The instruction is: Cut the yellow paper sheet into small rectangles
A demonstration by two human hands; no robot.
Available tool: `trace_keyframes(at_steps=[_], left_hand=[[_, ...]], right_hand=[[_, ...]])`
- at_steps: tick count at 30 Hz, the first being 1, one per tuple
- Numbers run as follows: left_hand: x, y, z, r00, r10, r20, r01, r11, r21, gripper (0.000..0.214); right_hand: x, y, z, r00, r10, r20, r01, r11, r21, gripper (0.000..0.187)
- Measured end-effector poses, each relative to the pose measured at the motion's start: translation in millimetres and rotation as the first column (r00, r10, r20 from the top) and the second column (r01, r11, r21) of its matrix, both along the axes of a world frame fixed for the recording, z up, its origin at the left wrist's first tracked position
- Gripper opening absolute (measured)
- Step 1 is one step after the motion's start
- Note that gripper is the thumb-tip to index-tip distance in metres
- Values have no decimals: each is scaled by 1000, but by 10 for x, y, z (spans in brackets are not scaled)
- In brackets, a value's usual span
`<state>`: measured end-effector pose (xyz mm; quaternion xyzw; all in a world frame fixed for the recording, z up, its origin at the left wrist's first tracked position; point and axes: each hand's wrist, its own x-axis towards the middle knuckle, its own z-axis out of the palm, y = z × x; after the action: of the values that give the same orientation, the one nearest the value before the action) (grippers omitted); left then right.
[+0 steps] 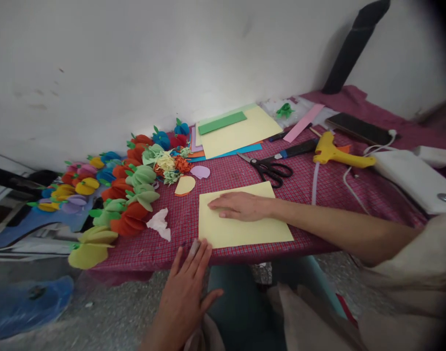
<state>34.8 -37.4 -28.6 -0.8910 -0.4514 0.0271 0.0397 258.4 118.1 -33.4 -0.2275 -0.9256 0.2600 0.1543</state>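
Observation:
A pale yellow folded sheet of paper (pixel 241 229) lies near the front edge of the table with the red checked cloth (pixel 303 190). My right hand (pixel 241 205) rests flat on that sheet, fingers stretched out to the left. My left hand (pixel 188 287) hovers at the table's front edge, just left of the sheet's near corner, with fingers spread and nothing in it.
Black scissors (pixel 272 169), a yellow glue gun (pixel 334 152), a stack of coloured paper (pixel 237 130), a phone (pixel 360 128) and a white box (pixel 409 178) lie behind. Several paper fruit shapes (pixel 131 190) crowd the left end. A crumpled white scrap (pixel 160 223) lies close by.

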Motion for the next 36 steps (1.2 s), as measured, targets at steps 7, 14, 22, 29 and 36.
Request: trace_keyframes(at_steps=[7,14,22,29,36], left_hand=[[113,26,240,996,37,85,-50,987,155,54],[631,260,98,996,-81,24,81,997,-19,76],[440,-47,-29,991,-119,66,122,992,-45,79],[476,251,327,857,-100,506,19,986,164,43],[690,943,194,725,201,659,-293,956,32,15]], right_hand=[[-7,20,-50,998,32,-59,-30,999,32,41],[-31,53,-107,997,36,-61,-32,997,65,41],[-26,68,-102,998,45,-53,-42,998,53,42],[-17,54,-92,997,47,-57,-43,997,69,40],[12,30,-53,998,39,-55,-32,993,116,33]])
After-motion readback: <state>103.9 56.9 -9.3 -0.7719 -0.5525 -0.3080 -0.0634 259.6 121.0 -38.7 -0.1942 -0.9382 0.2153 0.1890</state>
